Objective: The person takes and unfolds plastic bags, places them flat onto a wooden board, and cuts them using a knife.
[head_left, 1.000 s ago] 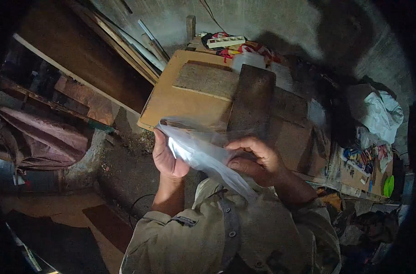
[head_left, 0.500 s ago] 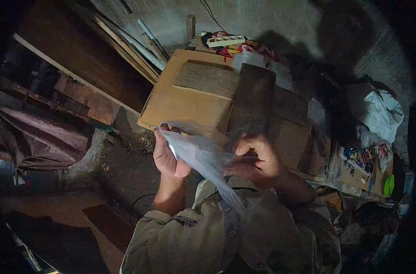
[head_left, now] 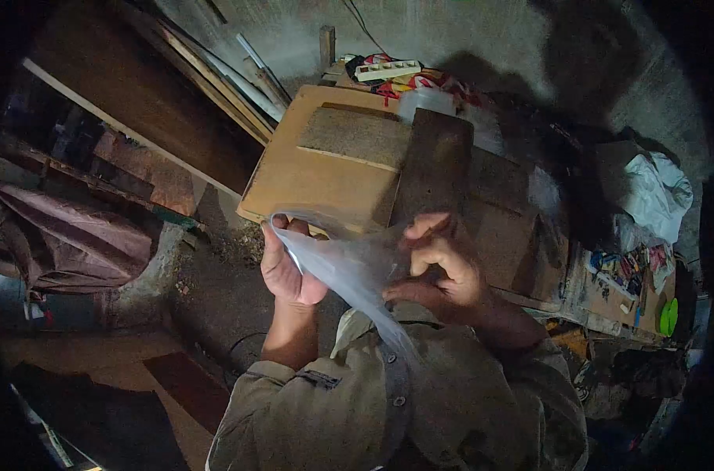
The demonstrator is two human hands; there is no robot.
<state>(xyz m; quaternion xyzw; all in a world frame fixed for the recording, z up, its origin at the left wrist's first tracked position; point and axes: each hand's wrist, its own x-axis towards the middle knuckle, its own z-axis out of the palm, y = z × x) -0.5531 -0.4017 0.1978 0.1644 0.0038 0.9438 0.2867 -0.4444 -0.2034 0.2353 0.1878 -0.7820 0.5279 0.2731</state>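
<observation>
A thin, see-through plastic bag [head_left: 337, 263] is stretched between my hands in front of my chest, its lower end trailing down over my shirt. My left hand [head_left: 289, 271] grips the bag's left edge, palm up, with the thumb outside and some fingers behind the film. At the bag's right side is my right hand [head_left: 451, 271], its fingers curled and its thumb against the film. Part of that grip lies in shadow. Beyond the hands are a tan board [head_left: 282, 180] and a dark brown slab [head_left: 434, 173].
A power strip [head_left: 387, 71] lies on coloured cloth at the back of the table. To the right are a white bag [head_left: 657, 196], a bright green object [head_left: 668, 317] and small clutter. Long planks [head_left: 216, 86] lean at left, above a draped brown cloth [head_left: 90, 235].
My right hand's fingers have shifted and spread upward, and the film between the hands now fans out wider. My left hand has barely moved.
</observation>
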